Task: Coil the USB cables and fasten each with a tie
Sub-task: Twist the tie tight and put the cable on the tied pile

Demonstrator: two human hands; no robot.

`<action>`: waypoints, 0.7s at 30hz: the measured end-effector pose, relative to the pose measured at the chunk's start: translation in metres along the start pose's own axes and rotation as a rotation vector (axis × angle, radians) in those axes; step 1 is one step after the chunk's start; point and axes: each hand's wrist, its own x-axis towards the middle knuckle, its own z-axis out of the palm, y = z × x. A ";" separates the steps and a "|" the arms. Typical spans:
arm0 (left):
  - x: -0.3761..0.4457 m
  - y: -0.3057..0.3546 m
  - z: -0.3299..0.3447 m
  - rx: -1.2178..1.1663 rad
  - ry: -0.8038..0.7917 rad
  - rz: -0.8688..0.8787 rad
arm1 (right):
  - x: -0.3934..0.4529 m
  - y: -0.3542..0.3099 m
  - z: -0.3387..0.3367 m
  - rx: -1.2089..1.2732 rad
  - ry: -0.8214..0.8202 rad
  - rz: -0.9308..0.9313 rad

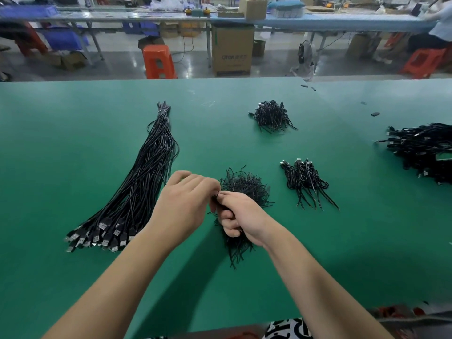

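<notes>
Both hands meet just above the green counter [73,143], directly in front of the person. The right hand [241,220] is curled into a fist around a coiled USB cable [238,250], whose loose strands hang out below the fist and trail onto the counter. Holding the coil bunched this way seems meant to stop it springing open while it is bound. The left hand [186,204] comes in from the side with fingertips bent toward the top of the fist, and its grip appears to be pinching a thin black tie [216,195] at the coil; the spot is small and partly hidden, so I cannot be sure of the twist itself.

The loose heap of ties [244,185] lies just behind the hands, within easy reach. To the left, a long bundle of uncoiled USB cables [137,184] lies stretched out, plugs fanned toward the person, bound near its far end. To the right sit finished coils in a small pile [305,179], another pile [272,116] farther back, and a larger mass of cables [420,148] at the right edge, well apart from the work.
</notes>
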 end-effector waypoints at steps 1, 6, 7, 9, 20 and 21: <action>0.000 0.002 -0.001 -0.040 0.005 -0.065 | -0.001 0.001 0.001 -0.008 -0.013 -0.011; 0.000 0.012 -0.003 -0.254 -0.038 -0.357 | -0.006 0.001 0.004 -0.287 0.004 -0.068; 0.001 0.012 -0.003 -0.268 -0.052 -0.394 | -0.005 0.000 0.005 -0.459 0.061 -0.104; 0.003 0.013 -0.004 -0.285 -0.098 -0.447 | -0.004 0.001 0.005 -0.807 0.152 -0.203; 0.002 -0.001 -0.010 -0.492 -0.426 -0.747 | -0.006 0.009 0.002 -1.605 0.133 -0.440; 0.002 -0.002 -0.010 -0.555 -0.427 -0.773 | -0.006 0.009 0.002 -1.624 0.123 -0.445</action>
